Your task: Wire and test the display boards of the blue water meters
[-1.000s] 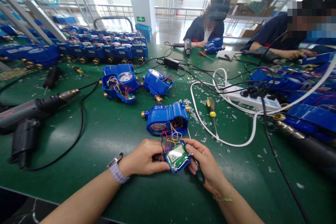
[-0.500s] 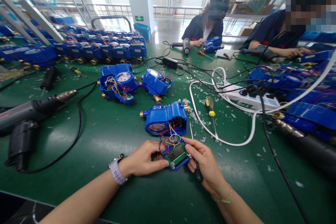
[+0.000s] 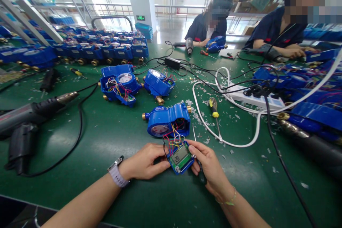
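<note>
Between my two hands is a blue-framed circuit board with an LCD (image 3: pixel 180 157), face up and slightly tilted. My left hand (image 3: pixel 148 162) pinches its left side with the thumb in front. My right hand (image 3: pixel 207 164) grips the right edge and also keeps a dark-handled screwdriver (image 3: pixel 202 175) in the curled fingers. That tool's thin shaft points away from me. Red, yellow, white and black wires (image 3: pixel 175 139) run from the board into an open compartment of the blue water meter (image 3: pixel 169 121) just beyond. Brass fittings stick out at both meter ends.
More blue meters (image 3: pixel 120 82) stand behind, with rows of them at back left. A heat gun (image 3: pixel 34 114) lies left. At right are a yellow-black screwdriver (image 3: pixel 213 107), a white power strip (image 3: pixel 253 96) and looping cables. Two co-workers sit across the green table (image 3: pixel 107 142).
The board has tilted slightly, and its LCD shows more clearly. My left thumb has drawn back a little to the left. Both hands stay on the board.
</note>
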{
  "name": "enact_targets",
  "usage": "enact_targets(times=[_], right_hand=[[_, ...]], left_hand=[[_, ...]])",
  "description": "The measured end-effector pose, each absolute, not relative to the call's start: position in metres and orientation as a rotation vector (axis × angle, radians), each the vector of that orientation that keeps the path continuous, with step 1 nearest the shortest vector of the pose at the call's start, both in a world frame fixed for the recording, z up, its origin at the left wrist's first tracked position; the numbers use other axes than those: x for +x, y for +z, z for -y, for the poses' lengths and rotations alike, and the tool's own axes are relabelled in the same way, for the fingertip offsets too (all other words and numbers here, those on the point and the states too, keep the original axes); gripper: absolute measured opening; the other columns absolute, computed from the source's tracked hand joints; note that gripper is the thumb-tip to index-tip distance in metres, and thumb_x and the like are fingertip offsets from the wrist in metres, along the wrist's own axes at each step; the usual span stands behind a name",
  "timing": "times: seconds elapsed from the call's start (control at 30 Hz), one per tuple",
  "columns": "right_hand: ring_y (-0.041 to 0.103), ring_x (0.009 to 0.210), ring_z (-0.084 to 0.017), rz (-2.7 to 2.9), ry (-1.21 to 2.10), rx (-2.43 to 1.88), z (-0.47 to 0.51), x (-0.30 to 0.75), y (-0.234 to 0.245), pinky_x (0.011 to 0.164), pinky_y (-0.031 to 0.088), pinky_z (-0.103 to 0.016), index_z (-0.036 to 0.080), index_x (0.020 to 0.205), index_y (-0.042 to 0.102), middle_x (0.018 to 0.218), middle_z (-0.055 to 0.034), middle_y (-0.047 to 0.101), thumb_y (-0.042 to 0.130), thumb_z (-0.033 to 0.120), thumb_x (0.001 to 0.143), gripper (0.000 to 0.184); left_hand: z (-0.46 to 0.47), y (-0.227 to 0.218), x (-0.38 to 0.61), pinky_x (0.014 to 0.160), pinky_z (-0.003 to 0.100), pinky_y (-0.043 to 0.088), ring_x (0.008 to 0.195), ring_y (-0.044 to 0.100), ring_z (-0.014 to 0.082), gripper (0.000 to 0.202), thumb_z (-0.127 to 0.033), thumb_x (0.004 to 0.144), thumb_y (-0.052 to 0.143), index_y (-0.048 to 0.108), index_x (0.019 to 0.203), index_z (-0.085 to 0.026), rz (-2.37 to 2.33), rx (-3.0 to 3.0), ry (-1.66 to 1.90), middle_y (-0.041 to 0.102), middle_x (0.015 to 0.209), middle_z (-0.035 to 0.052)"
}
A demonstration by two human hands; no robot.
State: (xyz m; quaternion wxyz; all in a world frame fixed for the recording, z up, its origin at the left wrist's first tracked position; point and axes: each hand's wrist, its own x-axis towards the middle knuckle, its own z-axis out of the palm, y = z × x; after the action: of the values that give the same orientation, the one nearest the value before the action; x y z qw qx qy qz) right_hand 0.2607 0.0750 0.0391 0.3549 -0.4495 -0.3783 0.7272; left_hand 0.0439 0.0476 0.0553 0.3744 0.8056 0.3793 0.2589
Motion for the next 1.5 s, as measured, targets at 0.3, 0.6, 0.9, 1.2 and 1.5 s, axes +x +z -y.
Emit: enact_targets(times=[0.3, 0.6, 0.9, 1.2, 1.5], right_hand=[[0.030, 0.033, -0.006, 0.962, 1.923, -1.163, -0.077, 0.260, 0.038, 0.034, 0.029, -0.016, 0.011, 0.107, 0.069, 0.039, 0.0092, 0.042, 0.075, 0.049, 0.071, 0.053], [0.030, 0.034, -0.006, 0.961, 1.912, -1.166, -0.075, 0.259, 0.039, 0.035, 0.030, -0.017, 0.012, 0.106, 0.069, 0.040, 0.0093, 0.042, 0.076, 0.049, 0.070, 0.052], [0.031, 0.036, -0.006, 0.962, 1.859, -1.179, -0.076, 0.259, 0.037, 0.036, 0.031, -0.017, 0.011, 0.108, 0.069, 0.041, 0.0086, 0.042, 0.077, 0.047, 0.071, 0.053], [0.033, 0.036, -0.006, 0.965, 1.840, -1.175, -0.076, 0.258, 0.037, 0.036, 0.031, -0.016, 0.012, 0.104, 0.071, 0.040, 0.0079, 0.043, 0.078, 0.047, 0.070, 0.050], [0.031, 0.035, -0.005, 0.924, 1.891, -1.161, -0.078, 0.259, 0.038, 0.034, 0.031, -0.015, 0.012, 0.102, 0.071, 0.039, 0.0087, 0.042, 0.078, 0.049, 0.069, 0.050]], left_hand=[[-0.045, 0.051, 0.048, 0.074, 0.029, 0.050, 0.076, 0.062, 0.0188, 0.018, -0.029, 0.091, 0.051, 0.062, 0.086, -0.014, -1.032, 2.060, 0.746, 0.066, 0.079, 0.0072], [-0.044, 0.056, 0.052, 0.071, 0.027, 0.050, 0.071, 0.060, 0.0176, 0.027, -0.035, 0.092, 0.049, 0.063, 0.084, -0.014, -1.107, 1.954, 0.732, 0.065, 0.074, 0.0057], [-0.042, 0.060, 0.060, 0.072, 0.029, 0.051, 0.077, 0.062, 0.0190, 0.020, -0.027, 0.082, 0.051, 0.065, 0.088, -0.014, -1.198, 1.740, 0.690, 0.067, 0.078, 0.0040], [-0.039, 0.060, 0.062, 0.072, 0.030, 0.050, 0.076, 0.061, 0.0194, 0.012, -0.022, 0.070, 0.059, 0.061, 0.080, -0.015, -1.300, 1.760, 0.731, 0.066, 0.079, 0.0036], [-0.039, 0.056, 0.062, 0.080, 0.035, 0.045, 0.087, 0.062, 0.0238, 0.042, -0.040, 0.068, 0.081, 0.063, 0.100, -0.018, -1.314, 1.928, 0.684, 0.070, 0.099, 0.0054]])
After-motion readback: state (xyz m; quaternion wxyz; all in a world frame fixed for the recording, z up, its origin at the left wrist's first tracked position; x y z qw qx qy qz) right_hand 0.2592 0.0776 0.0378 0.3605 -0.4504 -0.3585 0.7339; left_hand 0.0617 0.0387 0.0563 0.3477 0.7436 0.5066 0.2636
